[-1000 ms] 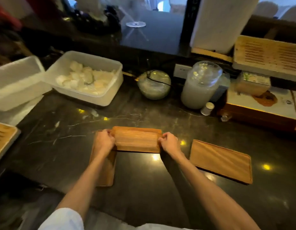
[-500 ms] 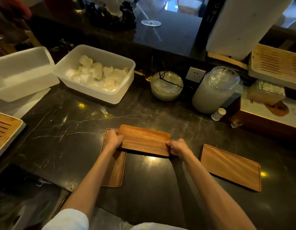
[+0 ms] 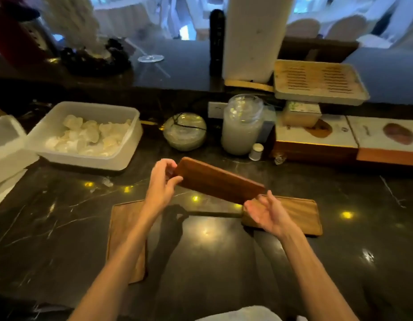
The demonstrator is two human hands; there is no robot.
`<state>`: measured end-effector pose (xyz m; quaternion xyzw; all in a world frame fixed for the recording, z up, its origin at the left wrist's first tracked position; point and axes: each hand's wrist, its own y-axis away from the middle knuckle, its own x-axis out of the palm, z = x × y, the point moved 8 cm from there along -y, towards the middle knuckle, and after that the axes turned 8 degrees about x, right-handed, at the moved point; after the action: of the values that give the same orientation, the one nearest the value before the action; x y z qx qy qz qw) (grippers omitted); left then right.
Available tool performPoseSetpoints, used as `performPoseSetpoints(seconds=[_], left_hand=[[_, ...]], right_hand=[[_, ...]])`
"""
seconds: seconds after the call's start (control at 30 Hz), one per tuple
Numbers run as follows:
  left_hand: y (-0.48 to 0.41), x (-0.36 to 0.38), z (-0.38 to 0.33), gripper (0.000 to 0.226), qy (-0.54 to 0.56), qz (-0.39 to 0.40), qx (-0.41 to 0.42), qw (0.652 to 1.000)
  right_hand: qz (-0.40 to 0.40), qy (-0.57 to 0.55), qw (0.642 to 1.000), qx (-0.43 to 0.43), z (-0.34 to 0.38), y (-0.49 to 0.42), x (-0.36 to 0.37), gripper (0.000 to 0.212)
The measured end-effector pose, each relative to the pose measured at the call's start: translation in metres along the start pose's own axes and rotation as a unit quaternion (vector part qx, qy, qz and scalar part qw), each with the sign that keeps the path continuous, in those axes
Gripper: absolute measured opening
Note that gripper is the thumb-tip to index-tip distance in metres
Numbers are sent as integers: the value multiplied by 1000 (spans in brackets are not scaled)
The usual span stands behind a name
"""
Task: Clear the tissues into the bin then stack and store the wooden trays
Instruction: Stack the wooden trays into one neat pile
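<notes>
A dark wooden tray [image 3: 218,180] is held tilted in the air above the black marble counter [image 3: 61,216]. My left hand [image 3: 162,181] grips its far left end. My right hand [image 3: 267,213] is under its lower right end, palm up, fingers partly spread. A second wooden tray [image 3: 124,230] lies flat on the counter under my left forearm. A third wooden tray [image 3: 300,213] lies flat on the right, just behind my right hand. A white plastic bin [image 3: 122,158] with crumpled tissues [image 3: 89,135] stands at the back left.
Another white tub [image 3: 6,144] sits at the far left. Behind the trays stand a round glass bowl [image 3: 184,132], a glass jar [image 3: 242,126], a small white cap [image 3: 256,151] and wooden boxes [image 3: 316,144]. A slatted tray [image 3: 319,82] rests on the upper ledge.
The tray that both hands held low over the left tray has been lifted and swung right, its right end now over the right-hand tray. The camera view has shifted closer.
</notes>
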<state>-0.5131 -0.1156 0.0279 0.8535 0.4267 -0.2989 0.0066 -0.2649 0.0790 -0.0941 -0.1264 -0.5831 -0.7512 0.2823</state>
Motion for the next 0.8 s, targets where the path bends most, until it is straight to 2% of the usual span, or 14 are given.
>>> performPoseSetpoints(seconds=[0.07,0.13,0.17,0.27,0.33,0.4,0.47,0.57,0.67,0.8], left_hand=[[1,16,-33,46,11,-3,89,996],[6,32,-44,41,103,-42,99,989],[10,42,-40,37,163,-63,56,983],[35,93,-10,21,294,-86,-152,940],[63,129,13,26,327,-88,-281,898],[92,159,25,20,300,-60,-355,884],[114,180,28,20,236,-17,-358,903],[117,199,20,25,165,30,-316,934],[92,215,5,26,73,80,-262,959],[59,241,-7,25,-1,119,-206,971]], right_hand=[[47,-10,999,-20,12,17,-17,53],[1,76,994,-77,25,31,-38,30],[-42,123,985,-118,34,37,-51,20],[-144,197,950,-195,51,54,-94,26],[-163,190,949,-191,50,62,-118,33],[-190,202,942,-187,46,69,-139,43],[-237,229,924,-193,45,74,-160,44],[-288,242,903,-210,55,78,-182,41],[-339,310,863,-210,80,77,-190,38],[-386,374,815,-215,110,61,-193,36]])
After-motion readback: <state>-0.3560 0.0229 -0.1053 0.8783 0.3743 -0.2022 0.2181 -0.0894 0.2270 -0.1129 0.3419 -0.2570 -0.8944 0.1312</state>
